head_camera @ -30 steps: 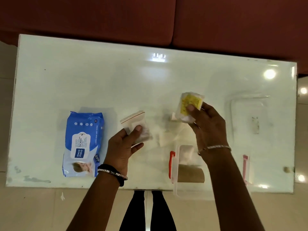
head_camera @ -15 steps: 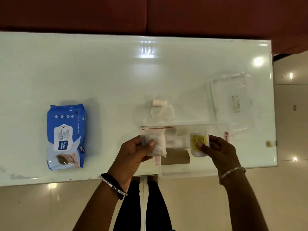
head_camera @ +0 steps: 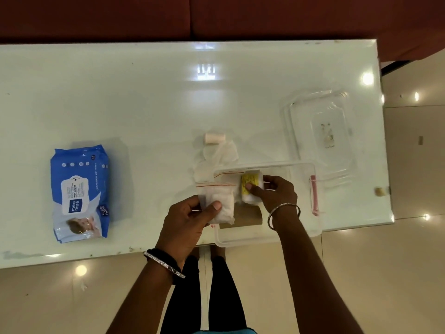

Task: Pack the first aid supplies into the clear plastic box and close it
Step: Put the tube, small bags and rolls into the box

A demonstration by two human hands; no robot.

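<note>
Open clear plastic box (head_camera: 265, 238) overhangs the bench's (head_camera: 144, 104) near edge, a brown roll (head_camera: 245, 216) inside. Held above it: a zip bag of white gauze (head_camera: 222, 204) and a yellow-labelled packet (head_camera: 250, 186). Clear lid (head_camera: 320, 131) lies flat behind, to the right. Blue wet wipes pack (head_camera: 79, 194) lies well left.

Blue wipes pack (head_camera: 79, 194); yellow-labelled packet (head_camera: 250, 186); red-striped bag (head_camera: 219, 201).

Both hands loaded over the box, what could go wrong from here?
1. The clear plastic box appears to overhang the near edge of the table; pushing items in could tip it off.
2. The left hand with the zip bag and the right hand with the yellow packet crowd one end; either could land outside.
3. The wet wipes pack looks bulky; the lid may not shut.
</note>
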